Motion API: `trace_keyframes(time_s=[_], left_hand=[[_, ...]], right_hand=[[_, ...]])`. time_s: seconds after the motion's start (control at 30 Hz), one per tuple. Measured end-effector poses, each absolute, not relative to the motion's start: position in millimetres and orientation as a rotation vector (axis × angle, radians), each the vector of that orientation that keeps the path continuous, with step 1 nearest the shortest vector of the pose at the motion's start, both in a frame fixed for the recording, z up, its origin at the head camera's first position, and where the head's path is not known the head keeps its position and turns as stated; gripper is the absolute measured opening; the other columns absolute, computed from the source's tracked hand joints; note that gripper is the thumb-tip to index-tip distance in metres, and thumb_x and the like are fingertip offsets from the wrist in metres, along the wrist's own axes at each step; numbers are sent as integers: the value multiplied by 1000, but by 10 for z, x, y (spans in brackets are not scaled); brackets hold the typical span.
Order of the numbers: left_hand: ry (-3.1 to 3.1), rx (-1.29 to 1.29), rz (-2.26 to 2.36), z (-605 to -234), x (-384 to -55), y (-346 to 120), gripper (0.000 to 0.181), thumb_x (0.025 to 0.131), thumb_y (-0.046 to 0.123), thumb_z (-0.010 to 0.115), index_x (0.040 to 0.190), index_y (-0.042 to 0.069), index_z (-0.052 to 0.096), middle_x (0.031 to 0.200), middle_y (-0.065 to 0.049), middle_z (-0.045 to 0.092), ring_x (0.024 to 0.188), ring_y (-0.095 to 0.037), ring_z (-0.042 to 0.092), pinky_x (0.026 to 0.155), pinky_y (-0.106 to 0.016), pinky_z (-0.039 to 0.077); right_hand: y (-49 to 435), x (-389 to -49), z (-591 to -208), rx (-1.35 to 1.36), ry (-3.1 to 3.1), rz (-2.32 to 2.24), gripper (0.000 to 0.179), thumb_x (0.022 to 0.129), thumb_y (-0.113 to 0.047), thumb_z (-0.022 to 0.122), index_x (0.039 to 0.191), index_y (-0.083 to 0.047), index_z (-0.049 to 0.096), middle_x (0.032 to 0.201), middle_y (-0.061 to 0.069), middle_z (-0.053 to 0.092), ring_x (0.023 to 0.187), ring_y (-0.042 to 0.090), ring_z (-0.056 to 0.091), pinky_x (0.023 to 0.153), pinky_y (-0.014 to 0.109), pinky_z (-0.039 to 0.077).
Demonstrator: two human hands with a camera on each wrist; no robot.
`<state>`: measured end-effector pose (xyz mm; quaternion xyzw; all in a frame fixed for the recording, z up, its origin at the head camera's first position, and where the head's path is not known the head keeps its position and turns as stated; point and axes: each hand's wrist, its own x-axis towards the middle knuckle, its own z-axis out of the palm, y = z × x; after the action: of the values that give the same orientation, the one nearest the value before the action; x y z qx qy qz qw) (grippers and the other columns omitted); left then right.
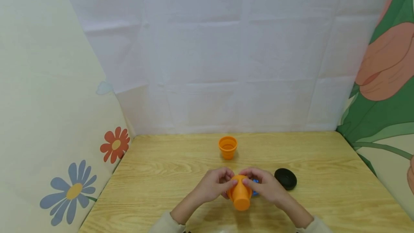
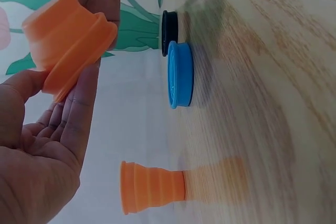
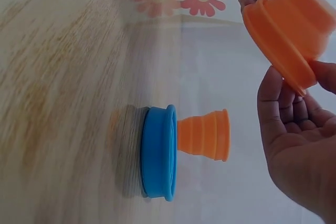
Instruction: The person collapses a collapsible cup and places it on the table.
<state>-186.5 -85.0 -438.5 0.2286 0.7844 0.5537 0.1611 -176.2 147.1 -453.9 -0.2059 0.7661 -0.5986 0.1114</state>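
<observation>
Both hands hold an orange collapsible cup [image 1: 241, 193] above the table, its base tipped toward me. In the head view my left hand [image 1: 215, 184] grips the left side of its rim, thumb on the outer wall. My right hand [image 1: 265, 184] grips the opposite side the same way. The left wrist view shows the held cup [image 2: 68, 45] partly folded, with a wide rim and stepped wall. Below the hands lies a blue round collapsed cup or lid [image 3: 157, 153], mostly hidden by the right hand in the head view.
A second orange collapsible cup [image 1: 228, 147] stands upright and expanded farther back on the wooden table [image 1: 161, 161]. To the right of the right hand lies a black round piece [image 1: 285, 179]. White cloth [image 1: 207, 53] hangs behind the table, with flower-printed cloth at both sides.
</observation>
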Motion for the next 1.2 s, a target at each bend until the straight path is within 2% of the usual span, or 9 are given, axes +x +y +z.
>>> trace_keyframes(time_s=[0.13, 0.27, 0.53, 0.73, 1.2], left_hand=[[2244, 678, 1584, -4393, -1867, -852, 13, 99, 12, 65, 103, 0, 65, 84, -2, 66, 67, -10, 65, 57, -33, 62], [2259, 681, 1598, -4398, -1869, -857, 12, 99, 11, 64, 104, 0, 66, 83, -2, 66, 65, -10, 64, 58, -38, 62], [2204, 625, 1673, -4408, -1864, -878, 28, 104, 23, 60, 115, -2, 65, 96, -8, 69, 74, -15, 67, 60, -33, 62], [2131, 604, 1712, -4419, -1861, -912, 36, 104, 28, 59, 122, -3, 62, 104, -10, 69, 81, -17, 68, 65, -30, 62], [2057, 598, 1700, -4367, -1840, -970, 38, 102, 27, 63, 128, -1, 60, 102, -7, 66, 89, -18, 67, 78, -43, 62]], right_hand=[[1446, -1757, -4547, -643, 2309, -1757, 25, 102, -20, 63, 121, -4, 66, 108, 11, 69, 91, 14, 61, 72, 25, 57], [1423, -1762, -4559, -627, 2331, -1765, 27, 102, -21, 62, 121, -3, 67, 109, 11, 71, 91, 11, 63, 74, 25, 57], [1445, -1798, -4590, -493, 2123, -1855, 46, 104, -31, 58, 135, 3, 58, 126, 16, 66, 106, 22, 65, 84, 27, 57], [1463, -1810, -4592, -500, 2090, -1877, 44, 106, -30, 56, 136, 2, 57, 127, 17, 65, 106, 21, 64, 86, 28, 57], [1458, -1784, -4538, -470, 2101, -1877, 46, 104, -29, 58, 136, 4, 56, 123, 14, 66, 106, 20, 64, 86, 27, 57]])
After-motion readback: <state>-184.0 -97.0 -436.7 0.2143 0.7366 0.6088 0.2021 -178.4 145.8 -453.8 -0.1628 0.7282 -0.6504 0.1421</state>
